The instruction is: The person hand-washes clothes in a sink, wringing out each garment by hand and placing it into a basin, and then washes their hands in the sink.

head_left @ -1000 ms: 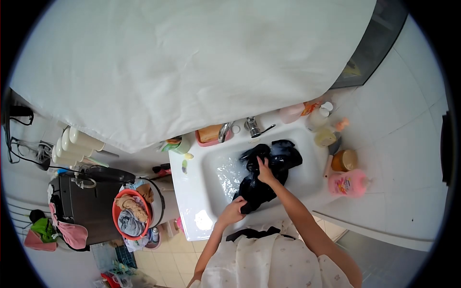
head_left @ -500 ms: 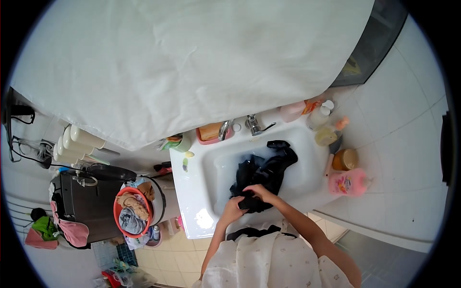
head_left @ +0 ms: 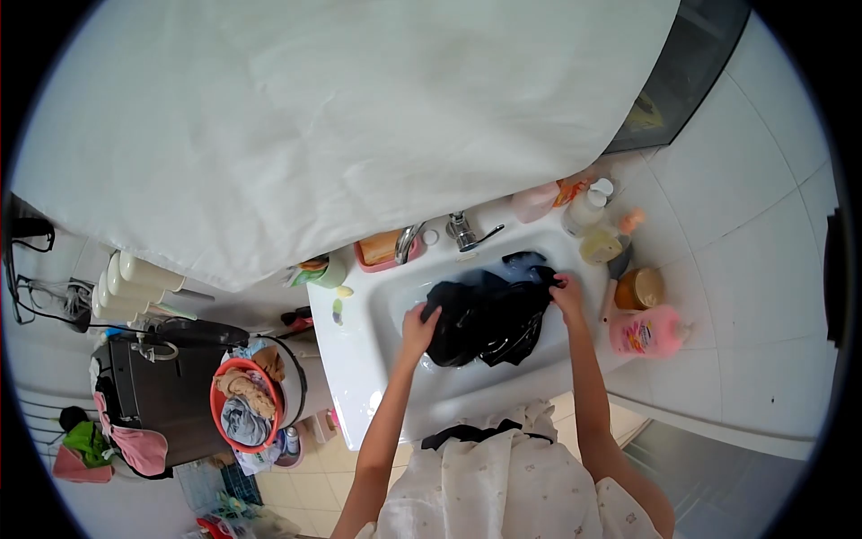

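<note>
A wet black garment [head_left: 489, 319] lies spread in the water of the white sink [head_left: 364, 359]. My left hand [head_left: 420, 329] grips the garment's left edge, fingers closed on the cloth. At its upper right edge, my right hand [head_left: 567, 296] pinches another part of it. The cloth stretches between the two hands, and a dark piece trails toward the back of the basin. Behind the basin stand the faucet spout [head_left: 409, 242] and its lever handle [head_left: 464, 234].
Right of the sink stand a pink bottle [head_left: 648, 332], an amber jar [head_left: 639, 289] and pump bottles [head_left: 588, 208]. A soap dish [head_left: 382, 251] sits behind. An orange-rimmed basket of clothes [head_left: 217, 404] is at left. A white sheet [head_left: 341, 117] hangs beyond the sink.
My hands have moved apart from their close position near the sink's front edge, my right hand going right and away from me. The black garment is now spread wider between them.
</note>
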The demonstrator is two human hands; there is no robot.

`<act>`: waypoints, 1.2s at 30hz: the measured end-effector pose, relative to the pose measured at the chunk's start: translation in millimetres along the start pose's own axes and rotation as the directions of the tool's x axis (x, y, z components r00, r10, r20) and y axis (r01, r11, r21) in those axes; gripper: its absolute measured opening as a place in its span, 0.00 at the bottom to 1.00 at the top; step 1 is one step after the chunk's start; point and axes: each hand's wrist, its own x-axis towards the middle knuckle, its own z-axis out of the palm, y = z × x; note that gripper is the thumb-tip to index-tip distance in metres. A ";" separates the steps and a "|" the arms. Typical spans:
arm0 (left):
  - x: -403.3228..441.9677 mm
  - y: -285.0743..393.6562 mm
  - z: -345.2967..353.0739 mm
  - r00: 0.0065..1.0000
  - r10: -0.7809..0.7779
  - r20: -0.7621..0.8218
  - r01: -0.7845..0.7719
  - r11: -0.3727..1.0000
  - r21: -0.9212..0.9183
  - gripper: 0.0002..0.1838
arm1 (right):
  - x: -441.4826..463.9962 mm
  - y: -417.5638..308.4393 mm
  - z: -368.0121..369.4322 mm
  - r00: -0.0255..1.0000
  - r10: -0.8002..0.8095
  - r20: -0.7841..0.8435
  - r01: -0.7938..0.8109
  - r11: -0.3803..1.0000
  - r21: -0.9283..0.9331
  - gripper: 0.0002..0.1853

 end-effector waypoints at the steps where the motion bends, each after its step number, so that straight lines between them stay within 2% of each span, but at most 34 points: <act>1: 15.9 -12.9 14.7 0.964 0.225 -0.141 -0.193 0.958 0.210 0.13 | 10.4 15.9 9.9 0.978 -0.149 -0.147 0.127 0.980 -0.153 0.21; 2: 28.1 -23.8 28.2 0.860 0.459 -0.224 -0.335 0.838 0.431 0.12 | -11.3 -14.2 11.7 0.931 -0.320 -0.176 0.209 0.861 -0.464 0.25; 3: 34.3 -28.2 38.4 0.909 0.376 -0.181 -0.296 0.886 0.358 0.11 | -25.8 -30.6 23.9 0.930 -0.319 -0.182 0.205 0.862 -0.463 0.25; 5: 44.6 -53.0 61.0 0.952 0.290 -0.094 -0.265 0.939 0.220 0.13 | -48.9 -44.3 43.3 0.923 -0.212 -0.320 -0.097 0.677 -0.729 0.28; 6: 42.8 -55.2 65.2 0.943 0.332 -0.011 -0.310 0.893 0.325 0.19 | -53.0 -37.0 52.8 0.935 -0.175 -0.308 -0.104 0.694 -0.712 0.28; 7: 38.7 -55.7 69.5 0.943 0.334 -0.002 -0.315 0.892 0.324 0.19 | -54.1 -23.6 63.5 0.946 -0.137 -0.295 -0.113 0.711 -0.694 0.29; 8: 32.5 -54.2 72.5 0.942 0.330 0.057 -0.322 0.846 0.424 0.23 | -54.8 -7.5 68.6 0.934 -0.249 -0.256 0.013 0.741 -0.671 0.29; 9: 26.9 -54.6 72.9 0.941 0.320 0.114 -0.331 0.787 0.520 0.27 | -57.8 -4.9 71.9 0.934 -0.243 -0.261 0.006 0.743 -0.670 0.29; 10: 22.1 -56.0 70.6 0.943 0.279 0.179 -0.329 0.716 0.616 0.31 | -60.7 -2.8 76.8 0.963 -0.197 -0.184 0.023 0.740 -0.672 0.29; 11: 20.6 -57.6 67.6 0.943 0.277 0.183 -0.330 0.716 0.616 0.31 | -64.4 0.0 81.9 0.983 -0.151 -0.102 0.043 0.738 -0.673 0.29; 12: 19.8 -60.0 63.9 0.964 0.128 0.231 -0.252 0.710 0.657 0.31 | -69.7 1.6 86.6 0.966 -0.246 -0.084 0.122 0.713 -0.691 0.28; 13: 18.5 -62.2 60.6 0.963 -0.024 0.268 -0.178 0.692 0.700 0.31 | -77.7 -3.8 89.1 0.977 -0.210 -0.022 0.139 0.716 -0.684 0.28; 15: 11.2 -63.7 52.2 0.979 -0.001 0.206 -0.154 0.659 0.736 0.28 | -92.4 -14.0 92.3 0.961 -0.249 0.122 0.261 0.664 -0.701 0.29; 16: 6.8 -63.4 46.0 0.984 -0.016 0.176 -0.120 0.670 0.733 0.27 | -92.4 -18.3 89.1 0.961 -0.247 0.126 0.262 0.663 -0.701 0.29; 17: 1.3 -64.1 37.7 0.989 -0.036 0.143 -0.081 0.679 0.730 0.25 | -91.6 -23.0 87.0 0.958 -0.063 0.279 0.239 0.714 -0.658 0.29; 18: -1.2 -68.3 28.9 0.990 -0.047 0.130 -0.063 0.688 0.723 0.25 | -91.0 -25.2 87.1 0.897 0.111 0.428 0.202 0.758 -0.620 0.29; 19: -2.7 -71.7 19.9 0.991 -0.050 0.121 -0.054 0.686 0.725 0.25 | -88.3 -18.6 89.9 0.894 0.106 0.436 0.210 0.759 -0.616 0.29; 22: -8.9 -70.8 -7.0 0.943 -0.285 0.175 0.123 0.782 0.611 0.32 | -87.7 -17.8 93.1 0.845 0.350 0.404 -0.054 0.808 -0.587 0.31; 25: -25.6 -64.7 -10.8 0.936 -0.334 0.115 0.204 0.778 0.595 0.33 | -92.0 -12.7 99.0 0.812 0.397 0.428 -0.076 0.799 -0.596 0.32; 29: -42.6 -67.6 -2.9 0.926 -0.368 0.085 0.272 0.806 0.526 0.34 | -101.3 -9.5 86.0 0.761 0.381 0.525 -0.057 0.846 -0.530 0.33; 31: -54.3 -59.2 -1.7 0.884 -0.450 0.130 0.369 0.841 0.396 0.33 | -114.3 -22.5 70.3 0.743 0.351 0.570 0.037 0.828 -0.559 0.32; 32: -60.3 -60.9 -0.1 0.886 -0.446 0.124 0.369 0.842 0.393 0.33 | -123.4 -28.9 64.4 0.744 0.345 0.572 0.044 0.829 -0.557 0.32; 34: -73.6 -63.5 3.6 0.920 -0.363 0.148 0.280 0.873 0.399 0.32 | -143.1 -42.2 54.1 0.842 0.277 0.463 0.115 0.747 -0.655 0.29; 35: -80.6 -62.7 5.9 0.921 -0.361 0.145 0.280 0.874 0.397 0.32 | -151.1 -49.2 49.4 0.842 0.273 0.464 0.119 0.746 -0.655 0.29; 36: -90.6 -54.5 5.9 0.958 -0.268 0.099 0.212 0.900 0.381 0.31 | -159.6 -55.8 45.3 0.864 0.220 0.453 0.156 0.738 -0.657 0.26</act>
